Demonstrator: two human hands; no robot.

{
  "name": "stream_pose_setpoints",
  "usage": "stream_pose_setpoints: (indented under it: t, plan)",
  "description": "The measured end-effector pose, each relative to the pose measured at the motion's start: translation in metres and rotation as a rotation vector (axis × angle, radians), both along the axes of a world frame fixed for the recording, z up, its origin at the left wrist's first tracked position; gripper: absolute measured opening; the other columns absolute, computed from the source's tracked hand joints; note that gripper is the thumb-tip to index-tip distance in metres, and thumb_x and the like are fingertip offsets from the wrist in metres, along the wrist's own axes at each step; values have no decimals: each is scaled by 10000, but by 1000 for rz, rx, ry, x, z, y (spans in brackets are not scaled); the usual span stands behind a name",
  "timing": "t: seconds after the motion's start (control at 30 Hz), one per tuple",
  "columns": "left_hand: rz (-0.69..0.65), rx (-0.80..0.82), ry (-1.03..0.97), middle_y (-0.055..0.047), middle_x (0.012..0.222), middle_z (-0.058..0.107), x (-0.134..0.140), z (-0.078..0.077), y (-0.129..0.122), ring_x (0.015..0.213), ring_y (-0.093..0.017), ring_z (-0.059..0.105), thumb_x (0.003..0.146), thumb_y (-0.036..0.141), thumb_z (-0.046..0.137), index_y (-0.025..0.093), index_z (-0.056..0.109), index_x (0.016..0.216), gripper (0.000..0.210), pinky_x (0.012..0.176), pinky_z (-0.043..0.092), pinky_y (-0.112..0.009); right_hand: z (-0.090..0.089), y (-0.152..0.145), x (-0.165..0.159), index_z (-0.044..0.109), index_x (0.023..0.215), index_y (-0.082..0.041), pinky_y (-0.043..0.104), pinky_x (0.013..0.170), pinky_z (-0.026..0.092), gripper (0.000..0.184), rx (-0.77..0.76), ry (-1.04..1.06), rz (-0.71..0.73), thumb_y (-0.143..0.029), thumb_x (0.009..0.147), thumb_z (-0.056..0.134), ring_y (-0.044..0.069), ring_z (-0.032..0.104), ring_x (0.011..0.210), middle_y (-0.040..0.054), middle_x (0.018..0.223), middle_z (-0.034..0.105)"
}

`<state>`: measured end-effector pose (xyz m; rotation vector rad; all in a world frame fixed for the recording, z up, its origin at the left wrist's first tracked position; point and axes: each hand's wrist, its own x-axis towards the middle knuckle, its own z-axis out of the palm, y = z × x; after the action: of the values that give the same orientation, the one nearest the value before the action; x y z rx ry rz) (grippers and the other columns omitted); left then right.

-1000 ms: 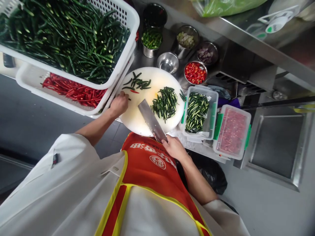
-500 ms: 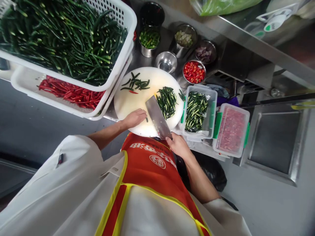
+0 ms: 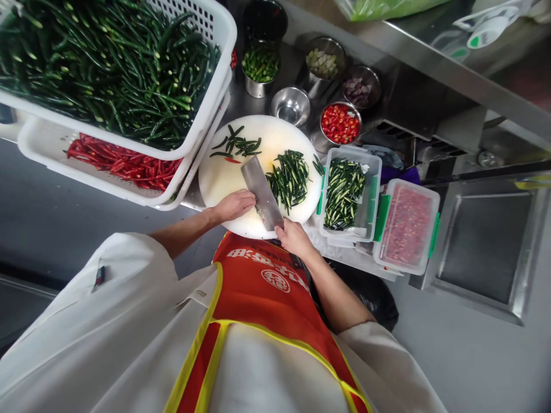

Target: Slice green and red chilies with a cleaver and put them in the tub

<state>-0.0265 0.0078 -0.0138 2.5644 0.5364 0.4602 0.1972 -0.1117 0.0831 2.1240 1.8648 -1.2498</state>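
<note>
My right hand point(image 3: 295, 237) grips a cleaver point(image 3: 263, 195) at its near end; the broad blade stands over the round white cutting board point(image 3: 215, 183). My left hand point(image 3: 236, 205) is on the board with its fingers bent together, fingertips right against the blade. A bit of green chili pepper shows at those fingertips, mostly hidden by the blade. Just right of the cleaver lies a pile of sliced green chilies point(image 3: 293, 178). Whole green chilies point(image 3: 247, 147) and one red chili point(image 3: 232, 160) rest on the board's far left part.
At left, a white basket of green chilies point(image 3: 129, 74) sits above a tray of red chilies point(image 3: 124, 163). A clear box of cut chilies point(image 3: 344, 195) and a lidded box point(image 3: 404, 226) stand right. Behind are a metal bowl point(image 3: 291, 108) and a pot of chopped red peppers point(image 3: 341, 123).
The cleaver and my right hand have moved left, bringing the blade up to my left fingertips. The small green chili piece there is now mostly covered.
</note>
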Motion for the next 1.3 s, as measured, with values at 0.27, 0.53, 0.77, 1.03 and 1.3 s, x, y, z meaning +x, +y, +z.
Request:
stream_pose_setpoints:
  t: [0.27, 0.53, 0.77, 1.03, 1.3]
  plan:
    - [535, -20, 62, -104, 1098, 640, -15, 20, 59, 1038, -226, 591, 946, 176, 421, 164, 666, 1023, 257, 947, 501, -369, 12, -20, 22, 577, 899, -187, 260, 646, 414, 205, -3, 80, -141, -329, 947, 435, 192, 640, 643, 25, 603, 644]
    - [884, -155, 197, -125, 1083, 618, -24, 31, 100, 1036, -277, 602, 897, 141, 467, 162, 655, 1017, 224, 961, 488, -414, 6, -46, 32, 551, 833, -216, 255, 597, 398, 181, -59, 174, -94, -345, 918, 458, 170, 614, 561, -10, 585, 629]
    - [412, -79, 67, -90, 1140, 615, -14, 37, 27, 1066, -220, 572, 981, 256, 394, 185, 663, 1098, 302, 913, 507, -351, 9, -38, 37, 519, 827, -222, 272, 629, 428, 189, -50, 137, -233, -356, 924, 426, 185, 609, 525, -28, 492, 564]
    - [115, -56, 48, -93, 1105, 644, -3, 0, -18, 1034, -195, 579, 995, 255, 422, 185, 692, 1072, 290, 932, 496, -334, 27, -41, 36, 587, 917, -200, 261, 632, 392, 184, -62, 86, -40, -319, 927, 448, 190, 634, 636, 9, 605, 638]
    - [113, -48, 9, -88, 1081, 662, -4, -1, -12, 1019, -187, 593, 998, 248, 419, 183, 697, 1001, 286, 932, 508, -332, 43, -33, 34, 621, 929, -176, 259, 682, 396, 214, -123, 36, 71, -291, 947, 441, 214, 667, 846, 94, 870, 727]
